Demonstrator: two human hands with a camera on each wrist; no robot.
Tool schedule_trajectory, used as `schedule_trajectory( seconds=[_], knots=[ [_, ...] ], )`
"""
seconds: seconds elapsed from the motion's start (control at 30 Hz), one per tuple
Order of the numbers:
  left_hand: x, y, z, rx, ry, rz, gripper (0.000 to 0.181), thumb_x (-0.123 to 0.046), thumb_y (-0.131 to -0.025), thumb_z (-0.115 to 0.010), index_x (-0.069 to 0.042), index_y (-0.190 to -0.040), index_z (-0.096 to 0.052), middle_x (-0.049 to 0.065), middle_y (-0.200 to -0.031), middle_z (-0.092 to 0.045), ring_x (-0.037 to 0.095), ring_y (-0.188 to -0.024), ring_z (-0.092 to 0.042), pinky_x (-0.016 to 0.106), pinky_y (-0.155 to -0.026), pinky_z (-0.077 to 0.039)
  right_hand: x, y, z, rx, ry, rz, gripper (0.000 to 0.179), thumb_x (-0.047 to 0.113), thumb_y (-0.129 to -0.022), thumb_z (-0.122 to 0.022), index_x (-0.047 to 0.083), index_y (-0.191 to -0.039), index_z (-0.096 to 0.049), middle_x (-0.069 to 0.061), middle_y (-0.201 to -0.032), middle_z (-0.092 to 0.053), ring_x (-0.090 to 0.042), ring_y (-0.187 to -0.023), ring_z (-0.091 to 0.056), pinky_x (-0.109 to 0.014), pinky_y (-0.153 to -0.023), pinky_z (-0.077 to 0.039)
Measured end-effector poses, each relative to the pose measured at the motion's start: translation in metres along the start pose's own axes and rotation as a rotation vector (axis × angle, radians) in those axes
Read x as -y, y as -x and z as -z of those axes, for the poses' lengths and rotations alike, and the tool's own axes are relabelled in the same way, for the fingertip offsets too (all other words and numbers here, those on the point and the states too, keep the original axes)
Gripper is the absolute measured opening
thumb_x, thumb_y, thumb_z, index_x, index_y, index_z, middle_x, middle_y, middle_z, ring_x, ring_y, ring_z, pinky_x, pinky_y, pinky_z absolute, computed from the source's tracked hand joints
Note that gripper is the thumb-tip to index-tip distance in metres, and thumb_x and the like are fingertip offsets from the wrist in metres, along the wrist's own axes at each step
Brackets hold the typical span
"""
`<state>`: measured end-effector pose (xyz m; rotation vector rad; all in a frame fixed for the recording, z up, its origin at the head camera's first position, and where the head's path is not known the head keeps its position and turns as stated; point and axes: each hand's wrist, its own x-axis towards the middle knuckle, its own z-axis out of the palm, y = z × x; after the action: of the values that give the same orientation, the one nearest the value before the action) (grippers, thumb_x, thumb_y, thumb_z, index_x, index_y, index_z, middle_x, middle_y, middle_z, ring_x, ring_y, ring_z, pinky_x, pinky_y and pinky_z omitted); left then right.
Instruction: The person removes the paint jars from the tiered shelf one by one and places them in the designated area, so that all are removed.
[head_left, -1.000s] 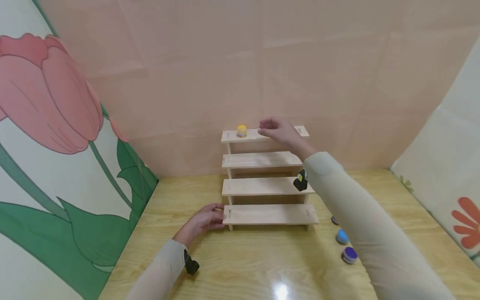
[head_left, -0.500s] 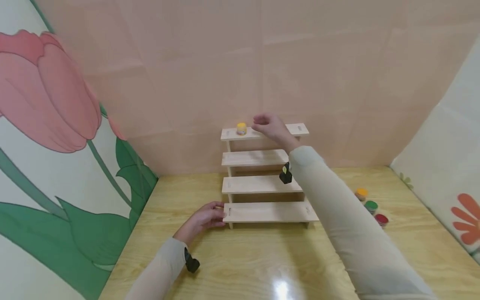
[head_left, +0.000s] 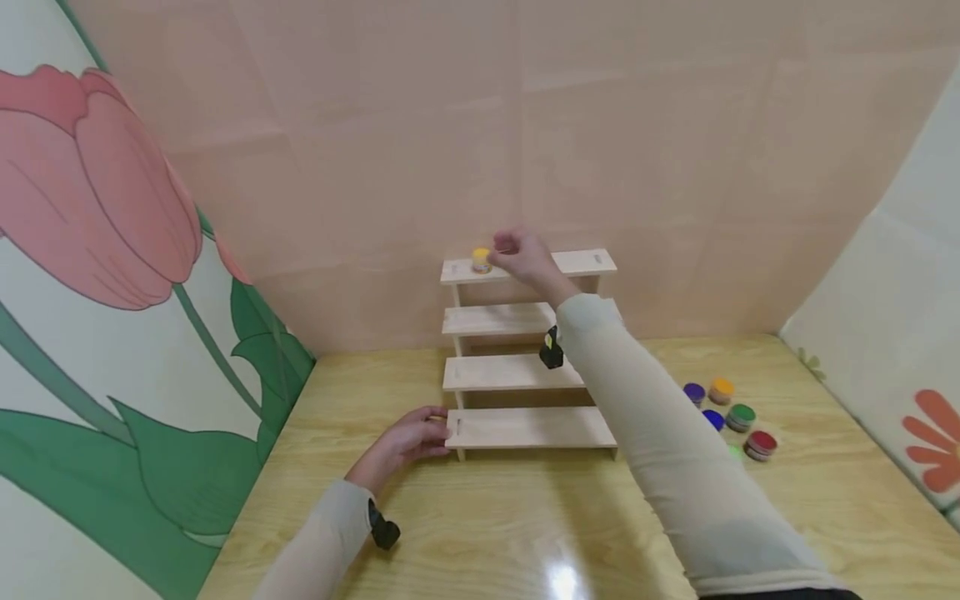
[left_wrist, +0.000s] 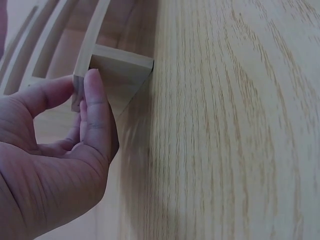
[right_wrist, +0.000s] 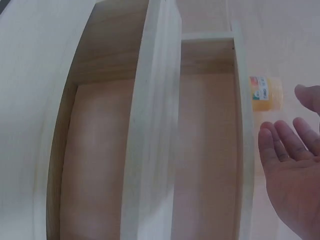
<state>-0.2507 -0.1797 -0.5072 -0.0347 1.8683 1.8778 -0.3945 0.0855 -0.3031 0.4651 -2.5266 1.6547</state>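
A wooden four-tier display shelf [head_left: 532, 427] stands on the table against the back wall. My left hand [head_left: 411, 435] pinches the left end of its lowest board; the left wrist view shows the thumb above and the fingers [left_wrist: 96, 112] beneath that board. On the top board, towards the left, sits a small yellow jar [head_left: 481, 261] with a printed label, upright. My right hand [head_left: 525, 260] hovers at the top board, just right of this jar. In the right wrist view its loosely bent fingers [right_wrist: 287, 140] hold nothing, and a gap separates them from the jar [right_wrist: 266, 93].
Several small jars with coloured lids, among them an orange one [head_left: 722, 390], a green one [head_left: 741, 417] and a red one [head_left: 761, 444], stand on the table to the right, partly behind my right sleeve [head_left: 660, 450]. A pink-beige backdrop [head_left: 360, 183] rises behind the shelf.
My right hand has moved left along the top board, close to the yellow jar. The sleeve's shift uncovers more jars on the right. My left hand stays at the lowest board.
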Motion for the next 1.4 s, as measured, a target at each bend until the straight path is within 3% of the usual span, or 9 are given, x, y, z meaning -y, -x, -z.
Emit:
schedule_trajectory(
  seconds=[0.4,1.03,1.4],
  knots=[
    [0.002,-0.003,-0.001,-0.013,0.004,0.01,0.05,0.001,-0.092,-0.064,0.004,-0.139,-0.045,0.015,-0.111,-0.063,0.021,-0.089,-0.066,0.03,-0.073,-0.06,0.001,-0.003,-0.013,0.007,0.025,-0.02,0.052,0.012,-0.096,-0.07,0.001,-0.142,-0.051,-0.017,-0.141,-0.056,-0.03,-0.13,-0.054,-0.039,-0.109,-0.047],
    [-0.002,-0.002,-0.014,-0.008,0.017,0.025,0.054,0.002,-0.091,-0.065,0.004,-0.141,-0.044,0.014,-0.106,-0.062,0.02,-0.084,-0.063,0.029,-0.07,-0.06,-0.002,-0.001,-0.012,-0.011,0.103,-0.074,0.049,0.013,-0.095,-0.07,-0.001,-0.138,-0.053,-0.018,-0.133,-0.061,-0.031,-0.124,-0.056,-0.04,-0.106,-0.048],
    [-0.002,-0.006,-0.018,-0.023,0.01,0.024,0.054,0.003,-0.09,-0.065,0.005,-0.14,-0.044,0.015,-0.107,-0.061,0.021,-0.086,-0.064,0.029,-0.071,-0.06,-0.006,0.005,-0.003,-0.065,0.08,-0.088,0.039,0.019,-0.093,-0.072,0.005,-0.127,-0.06,-0.012,-0.121,-0.063,-0.025,-0.108,-0.058,-0.037,-0.093,-0.051]
  ],
)
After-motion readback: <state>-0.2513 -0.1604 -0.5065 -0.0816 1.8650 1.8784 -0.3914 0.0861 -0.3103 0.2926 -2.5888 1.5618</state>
